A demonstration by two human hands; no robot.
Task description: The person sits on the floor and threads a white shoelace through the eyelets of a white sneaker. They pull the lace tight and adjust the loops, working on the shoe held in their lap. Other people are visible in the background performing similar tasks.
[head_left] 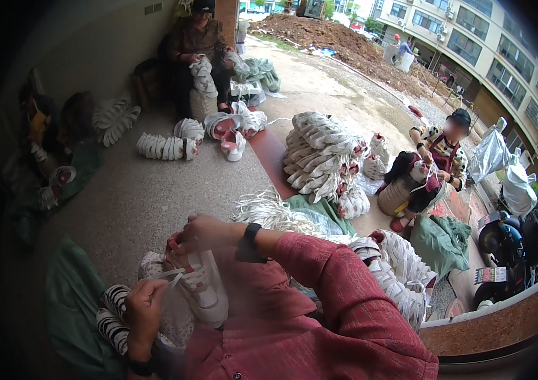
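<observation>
On my lap lies a white shoe (208, 294) with red trim around its opening, toe pointing toward me. My left hand (144, 311) is beside it, fingers pinched on a white shoelace (169, 274) that runs across to the eyelets. Over the shoe's red collar is my right hand (208, 233), bent at the wrist and smeared by motion; its fingertips are partly hidden, so what they hold cannot be made out. A patterned cloth (179, 316) lies under the shoe.
Loose white laces (275, 212) lie in a heap ahead. Beyond stands a tall stack of white shoes (322, 155), with more shoes (398, 272) at my right. Green sacks (69, 304) flank me. Two people handle shoes nearby; a scooter (512, 247) stands far right.
</observation>
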